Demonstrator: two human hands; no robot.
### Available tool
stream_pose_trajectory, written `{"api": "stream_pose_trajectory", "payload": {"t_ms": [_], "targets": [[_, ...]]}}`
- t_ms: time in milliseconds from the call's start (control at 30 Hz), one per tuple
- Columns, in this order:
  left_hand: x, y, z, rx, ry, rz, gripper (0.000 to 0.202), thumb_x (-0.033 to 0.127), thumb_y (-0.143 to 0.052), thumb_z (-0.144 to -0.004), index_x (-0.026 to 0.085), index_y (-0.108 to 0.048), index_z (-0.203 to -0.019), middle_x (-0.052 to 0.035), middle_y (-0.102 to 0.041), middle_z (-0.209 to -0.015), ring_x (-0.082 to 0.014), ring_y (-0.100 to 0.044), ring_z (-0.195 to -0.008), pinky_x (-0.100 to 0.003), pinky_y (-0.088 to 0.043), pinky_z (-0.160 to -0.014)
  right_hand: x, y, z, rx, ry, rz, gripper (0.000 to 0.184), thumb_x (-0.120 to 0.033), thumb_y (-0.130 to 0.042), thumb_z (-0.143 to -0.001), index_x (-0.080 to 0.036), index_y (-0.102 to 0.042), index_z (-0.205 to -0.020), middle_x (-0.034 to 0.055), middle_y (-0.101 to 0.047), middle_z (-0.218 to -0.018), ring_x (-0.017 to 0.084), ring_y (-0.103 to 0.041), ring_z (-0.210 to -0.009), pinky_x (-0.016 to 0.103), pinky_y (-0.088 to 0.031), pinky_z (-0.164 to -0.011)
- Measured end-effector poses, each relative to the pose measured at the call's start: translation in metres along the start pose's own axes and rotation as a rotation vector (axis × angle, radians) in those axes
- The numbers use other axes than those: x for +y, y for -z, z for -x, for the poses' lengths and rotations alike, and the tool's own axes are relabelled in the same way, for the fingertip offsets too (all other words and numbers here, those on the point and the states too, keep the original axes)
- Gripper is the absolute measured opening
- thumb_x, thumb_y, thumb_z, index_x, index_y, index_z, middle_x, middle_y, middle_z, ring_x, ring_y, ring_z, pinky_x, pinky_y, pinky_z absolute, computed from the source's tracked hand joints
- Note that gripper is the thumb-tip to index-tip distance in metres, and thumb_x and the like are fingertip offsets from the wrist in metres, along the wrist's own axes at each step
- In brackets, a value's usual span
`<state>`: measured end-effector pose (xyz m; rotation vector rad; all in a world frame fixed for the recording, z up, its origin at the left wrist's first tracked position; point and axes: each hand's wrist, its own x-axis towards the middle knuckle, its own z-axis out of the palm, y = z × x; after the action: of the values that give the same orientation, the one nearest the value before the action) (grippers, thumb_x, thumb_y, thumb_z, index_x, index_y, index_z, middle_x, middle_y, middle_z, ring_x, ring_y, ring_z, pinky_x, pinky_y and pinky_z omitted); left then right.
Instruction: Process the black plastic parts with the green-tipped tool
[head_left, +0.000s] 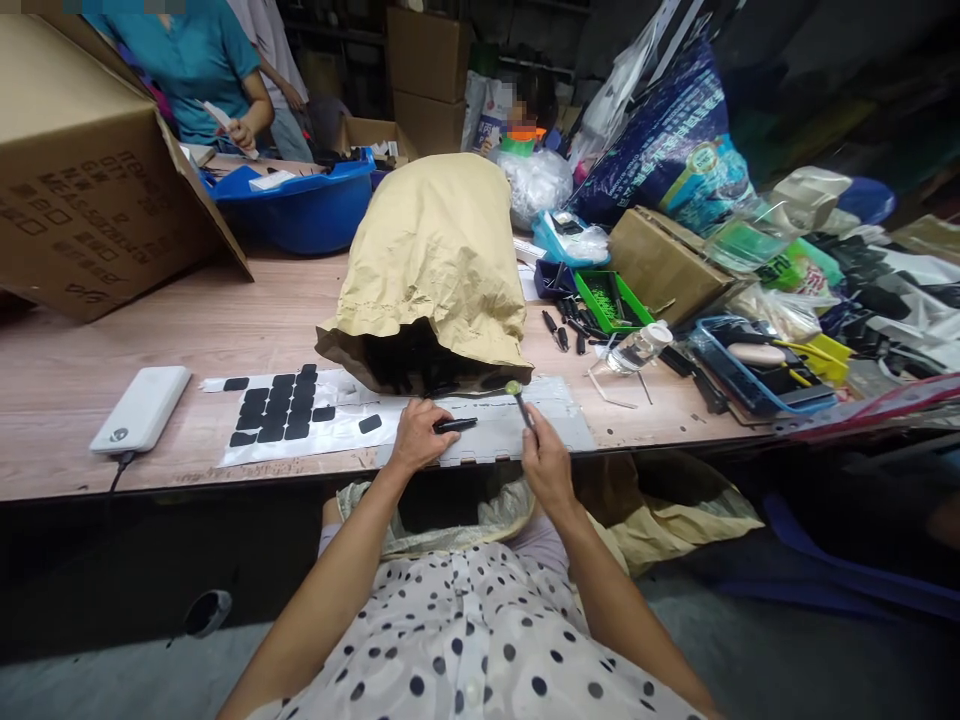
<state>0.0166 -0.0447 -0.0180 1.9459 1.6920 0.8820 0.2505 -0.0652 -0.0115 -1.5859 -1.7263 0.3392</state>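
While the power bank (142, 410) sits out at the far left, its cable (118, 476) dropping over the bench (45, 400) edge, presumably out of the elbows' way, here's the white sheet (341, 395), its black pads (275, 408) facing up, likely for easy peeling. Now the left hand (421, 437), fingers closed in a pinch on a black part (456, 425), low over the grey board (491, 440), its free end pointing right, apparently to leave it exposed. Behind, the paper sack (439, 240) lies mouth forward, perhaps for short reaches. And the right hand (546, 455), curled snugly round a stick (518, 400), round yellowish tip up and clear of the fingers, seemingly for control! Further right, the green tray (615, 305), the clear bottle (637, 348) and the blue basket (814, 408) stand off, probably to spare elbow room.
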Motion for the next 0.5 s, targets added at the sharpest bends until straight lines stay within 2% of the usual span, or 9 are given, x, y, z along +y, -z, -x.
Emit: {"api": "stream_pose_trajectory", "payload": {"t_ms": [100,167,333,500], "targets": [[-0.003,-0.001,0.0,-0.002,-0.008,-0.003,0.012,0.027,-0.08,-0.074,0.025,-0.076,-0.085,-0.0021,-0.067,-0.082,-0.0239,-0.057,-0.088,-0.039,-0.048,-0.084,0.027,0.006,-0.027,0.016,-0.07,0.323,0.044,-0.021,-0.043,-0.093,-0.02,-0.068,-0.13,0.0116,-0.07,-0.1,0.025,-0.06,-0.092,0.035,-0.049,-0.078],[-0.005,-0.001,0.0,-0.007,-0.016,-0.002,0.011,0.028,-0.079,-0.076,0.025,-0.077,-0.086,-0.0021,-0.066,-0.081,-0.0234,-0.056,-0.086,-0.038,-0.047,-0.084,0.039,0.006,-0.038,0.025,-0.074,0.459,0.043,-0.017,-0.043,-0.092,-0.019,-0.07,-0.125,0.0119,-0.065,-0.09,0.025,-0.055,-0.087,0.034,-0.043,-0.073],[-0.01,0.0,-0.001,-0.016,-0.045,0.002,0.011,0.033,-0.074,-0.082,0.025,-0.077,-0.089,-0.0027,-0.066,-0.082,-0.0233,-0.057,-0.087,-0.038,-0.047,-0.084,0.044,-0.005,-0.043,0.077,-0.084,0.562,0.041,-0.013,-0.045,-0.092,-0.023,-0.07,-0.123,0.0125,-0.057,-0.104,0.023,-0.05,-0.088,0.034,-0.034,-0.071],[-0.002,0.01,0.003,-0.007,-0.117,-0.011,0.014,0.033,-0.069,-0.088,0.023,-0.076,-0.092,-0.005,-0.068,-0.085,-0.0237,-0.059,-0.089,-0.039,-0.048,-0.084,0.037,-0.012,-0.038,0.113,-0.082,0.627,0.04,-0.015,-0.047,-0.092,-0.022,-0.068,-0.125,0.0126,-0.057,-0.1,0.026,-0.047,-0.091,0.037,-0.033,-0.075]]}}
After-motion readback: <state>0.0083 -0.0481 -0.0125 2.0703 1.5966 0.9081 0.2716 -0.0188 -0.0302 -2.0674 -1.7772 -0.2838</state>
